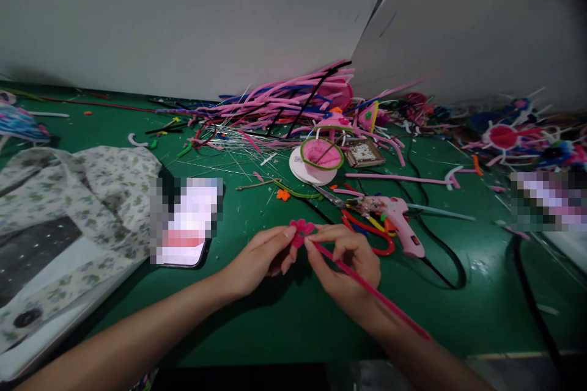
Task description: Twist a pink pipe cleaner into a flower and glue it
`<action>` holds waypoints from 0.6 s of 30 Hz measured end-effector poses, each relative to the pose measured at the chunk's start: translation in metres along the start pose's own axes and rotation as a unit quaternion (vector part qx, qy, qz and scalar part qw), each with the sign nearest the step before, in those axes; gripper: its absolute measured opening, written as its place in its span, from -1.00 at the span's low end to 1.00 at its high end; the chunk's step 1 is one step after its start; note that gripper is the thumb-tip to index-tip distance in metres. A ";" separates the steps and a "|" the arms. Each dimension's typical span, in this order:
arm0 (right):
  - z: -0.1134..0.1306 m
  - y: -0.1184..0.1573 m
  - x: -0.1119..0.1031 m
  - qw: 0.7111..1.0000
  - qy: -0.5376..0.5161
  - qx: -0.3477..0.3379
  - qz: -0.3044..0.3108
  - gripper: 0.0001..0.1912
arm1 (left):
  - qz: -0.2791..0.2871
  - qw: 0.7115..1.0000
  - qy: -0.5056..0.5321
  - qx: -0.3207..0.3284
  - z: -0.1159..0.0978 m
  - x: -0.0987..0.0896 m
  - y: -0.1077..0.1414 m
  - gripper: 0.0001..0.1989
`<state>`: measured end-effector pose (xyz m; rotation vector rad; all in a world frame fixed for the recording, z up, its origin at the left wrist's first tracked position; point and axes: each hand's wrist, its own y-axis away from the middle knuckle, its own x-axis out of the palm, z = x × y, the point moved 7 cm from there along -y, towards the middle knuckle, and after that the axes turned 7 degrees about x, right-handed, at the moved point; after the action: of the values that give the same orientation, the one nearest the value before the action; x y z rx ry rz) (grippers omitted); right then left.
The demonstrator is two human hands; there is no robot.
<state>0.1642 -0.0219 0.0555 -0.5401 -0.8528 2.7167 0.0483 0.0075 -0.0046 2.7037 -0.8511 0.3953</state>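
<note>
Between my two hands is a deep-pink pipe cleaner (371,293), bent at one end into a small looped flower (302,229). My left hand (263,253) pinches the flower's left side between thumb and fingers. My right hand (346,263) is closed on the pipe cleaner just beside the flower, and the straight tail runs back over my right wrist. Just beyond my fingers lies a small orange flower (283,195). A pink glue gun (398,226) rests to the right of my right hand, partly over red-handled scissors (371,238).
Heaped pink, blue and black pipe cleaners (275,98) lie along the wall. A pink and green cone (322,156) stands on a white disc (298,168). A phone (188,226) and patterned cloth (82,195) are at left. The glue gun's black cable (461,269) loops at right.
</note>
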 end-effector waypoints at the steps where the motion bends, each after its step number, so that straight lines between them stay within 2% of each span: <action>1: -0.002 -0.001 0.000 1.000 0.000 0.020 0.008 -0.65 | 0.002 1.000 0.000 0.002 0.000 0.000 0.000 -0.59; 4: -0.011 -0.001 0.002 0.995 0.004 0.090 0.037 -0.70 | 0.005 1.000 0.001 0.015 -0.002 -0.001 0.000 -0.60; 6: -0.013 -0.001 0.003 0.993 -0.001 0.112 0.044 -0.72 | 0.006 1.000 0.001 0.026 -0.004 -0.001 0.000 -0.60; 13: -0.017 -0.002 0.005 0.986 -0.076 0.133 0.060 -0.70 | 0.007 0.999 -0.010 0.039 -0.004 0.000 -0.001 -0.61; 18: -0.015 -0.003 0.008 0.986 -0.101 0.112 0.072 -0.68 | 0.001 0.999 -0.008 0.049 -0.005 -0.001 -0.001 -0.60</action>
<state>0.1636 -0.0092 0.0434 -0.2942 -0.5592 2.9878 0.0476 0.0107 -0.0008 2.7992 -0.8598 0.4277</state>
